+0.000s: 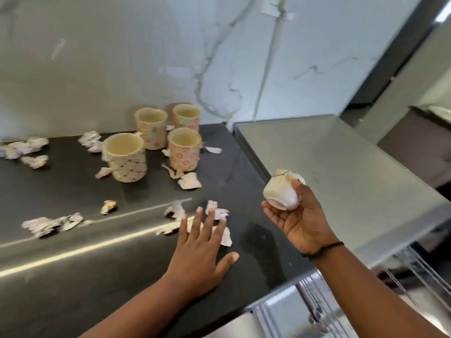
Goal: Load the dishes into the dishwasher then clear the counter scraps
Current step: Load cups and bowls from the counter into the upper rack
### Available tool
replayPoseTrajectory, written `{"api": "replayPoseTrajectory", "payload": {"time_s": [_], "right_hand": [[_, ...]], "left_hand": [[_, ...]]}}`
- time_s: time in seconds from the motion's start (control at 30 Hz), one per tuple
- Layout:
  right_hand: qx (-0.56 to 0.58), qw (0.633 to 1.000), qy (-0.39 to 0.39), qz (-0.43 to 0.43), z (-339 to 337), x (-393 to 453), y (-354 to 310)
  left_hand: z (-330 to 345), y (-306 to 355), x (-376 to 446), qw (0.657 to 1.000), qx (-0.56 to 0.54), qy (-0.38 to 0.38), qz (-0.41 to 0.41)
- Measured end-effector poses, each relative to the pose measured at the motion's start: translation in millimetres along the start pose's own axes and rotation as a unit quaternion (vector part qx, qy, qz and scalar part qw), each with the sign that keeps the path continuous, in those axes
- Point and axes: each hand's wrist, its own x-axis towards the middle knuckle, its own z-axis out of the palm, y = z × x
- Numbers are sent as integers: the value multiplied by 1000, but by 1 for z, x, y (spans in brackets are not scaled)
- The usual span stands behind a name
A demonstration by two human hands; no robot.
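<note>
Right hand (296, 222) grasps a small white cup (283, 190), tipped on its side above the desk (61, 191) edge, likely heading to the dishwasher rack (402, 264) at lower right. Left hand (202, 250) released, flat on the desk, probably bracing. Four patterned mugs (151, 128) remain near the back wall, upright, not loaded. Paper scraps (189, 180) scattered around them; some under the left fingers. Scraps come after the dishes.

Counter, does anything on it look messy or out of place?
Yes. Torn paper scraps litter the dark counter around four upright mugs; the left hand rests flat on some near the front edge.
</note>
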Motion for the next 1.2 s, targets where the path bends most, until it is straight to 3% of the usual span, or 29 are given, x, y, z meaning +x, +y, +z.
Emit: {"api": "replayPoseTrajectory", "payload": {"time_s": [0.2, 0.37, 0.53, 0.67, 0.83, 1.0, 1.1, 1.2], "right_hand": [[135, 985, 101, -43, -109, -57, -44], [184, 964, 180, -62, -213, -113, -59], [237, 928, 286, -39, -314, -160, -48], [250, 896, 368, 10, -390, -185, -26], [98, 891, 433, 98, -468, -192, -10], [-150, 884, 419, 142, -505, -165, 2], [-387, 842, 345, 148, -500, -139, 7], [-531, 784, 267, 182, -490, -110, 19]], "left_hand": [[23, 117, 63, 980, -10, -38, 195], [45, 209, 109, 949, -7, -89, 302], [86, 299, 151, 928, 42, -98, 358], [124, 350, 182, 931, 85, -101, 339], [147, 369, 201, 931, 149, -72, 325], [142, 377, 200, 928, 181, -82, 315], [140, 379, 198, 931, 178, -88, 306], [139, 379, 199, 933, 175, -89, 302]]}}
